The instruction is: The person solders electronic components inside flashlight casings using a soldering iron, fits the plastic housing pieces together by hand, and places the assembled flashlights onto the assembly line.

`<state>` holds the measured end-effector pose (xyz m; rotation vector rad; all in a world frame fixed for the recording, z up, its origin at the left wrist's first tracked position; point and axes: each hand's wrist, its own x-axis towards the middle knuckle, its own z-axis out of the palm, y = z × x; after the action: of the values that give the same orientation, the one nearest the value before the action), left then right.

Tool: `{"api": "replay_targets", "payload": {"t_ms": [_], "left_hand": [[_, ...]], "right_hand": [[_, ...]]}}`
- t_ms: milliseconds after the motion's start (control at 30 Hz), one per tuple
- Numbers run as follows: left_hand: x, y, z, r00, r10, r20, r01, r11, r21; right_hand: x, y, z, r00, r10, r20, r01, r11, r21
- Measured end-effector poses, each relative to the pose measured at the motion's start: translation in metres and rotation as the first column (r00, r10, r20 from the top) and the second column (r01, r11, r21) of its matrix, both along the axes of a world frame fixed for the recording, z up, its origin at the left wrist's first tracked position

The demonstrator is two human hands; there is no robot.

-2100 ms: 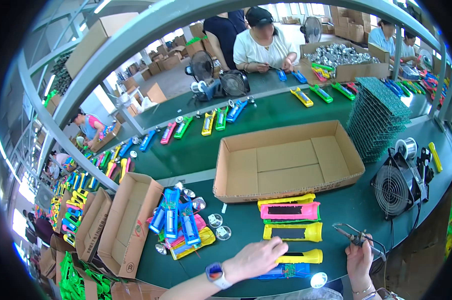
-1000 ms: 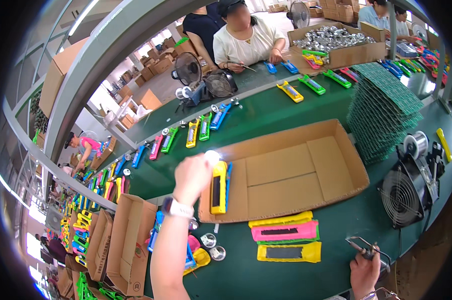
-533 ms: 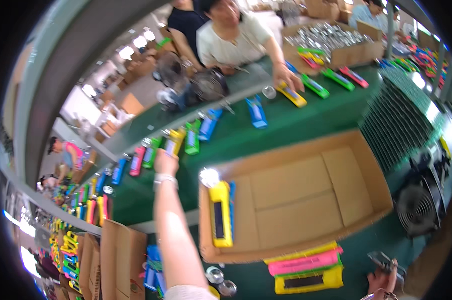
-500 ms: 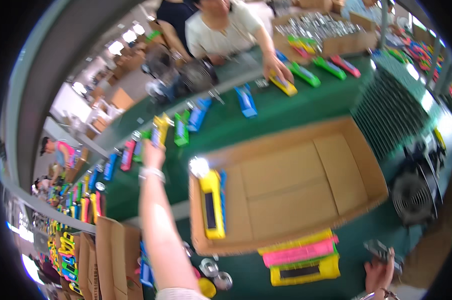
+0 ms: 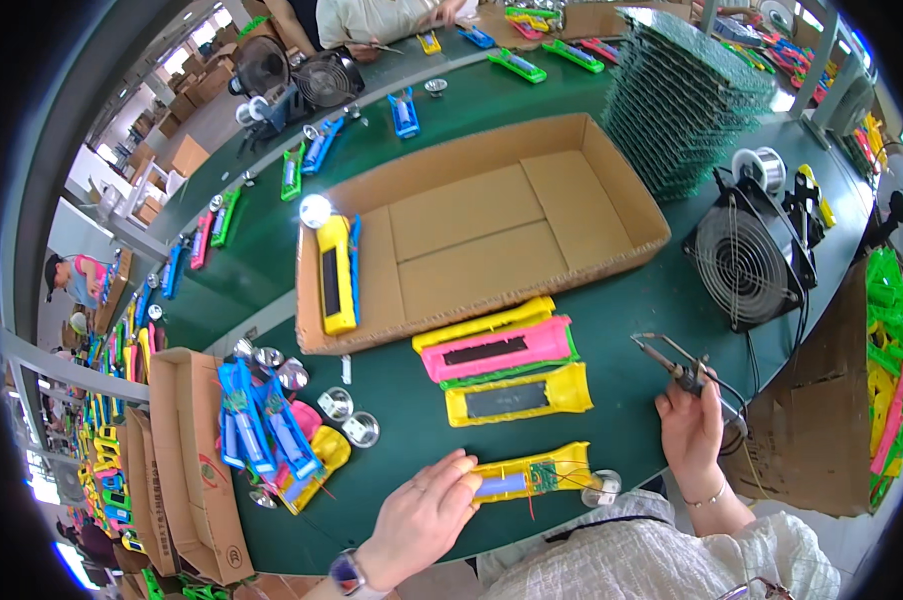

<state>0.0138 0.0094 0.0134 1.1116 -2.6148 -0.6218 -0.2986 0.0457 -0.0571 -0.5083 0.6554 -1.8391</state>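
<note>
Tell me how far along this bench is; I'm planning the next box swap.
Done: one yellow flashlight lies in the otherwise bare cardboard tray. In hand: the left hand rests on an open yellow half-shell showing a board and wires, while the right hand holds a soldering iron. Left: three closed-looking shells wait beside the tray, and blue parts sit further left.

Three closed torches lie in a row: yellow, pink, yellow. One open torch. One torch in one box. Two fans.
</note>
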Motion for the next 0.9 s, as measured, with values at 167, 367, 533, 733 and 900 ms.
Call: {"api": "replay_targets", "payload": {"t_ms": [167, 367, 533, 733, 900], "left_hand": [[-0.011, -0.018, 0.026, 0.996, -0.074, -0.043, 0.075, 0.997, 0.029], [-0.049, -0.099, 0.002, 0.987, 0.101, 0.128, 0.018, 0.714, -0.700], [-0.050, -0.097, 0.002, 0.989, 0.107, 0.102, 0.012, 0.627, -0.779], [-0.058, -0.032, 0.000, 0.982, 0.160, 0.103, -0.120, 0.940, -0.321], [-0.072, -0.011, -0.005, 0.967, 0.163, -0.197, -0.200, 0.962, -0.188]], "right_hand": [[-0.005, 0.001, 0.003, 0.999, -0.037, 0.026, 0.036, 0.999, 0.030], [-0.003, 0.000, -0.003, 0.999, -0.030, 0.033, 0.029, 0.999, 0.019], [-0.006, 0.006, -0.002, 0.998, -0.040, 0.050, 0.039, 0.999, 0.012], [-0.006, -0.001, 0.000, 0.998, -0.024, 0.060, 0.021, 0.999, 0.041], [-0.007, 0.001, 0.002, 0.998, -0.041, 0.042, 0.039, 0.998, 0.057]]}}
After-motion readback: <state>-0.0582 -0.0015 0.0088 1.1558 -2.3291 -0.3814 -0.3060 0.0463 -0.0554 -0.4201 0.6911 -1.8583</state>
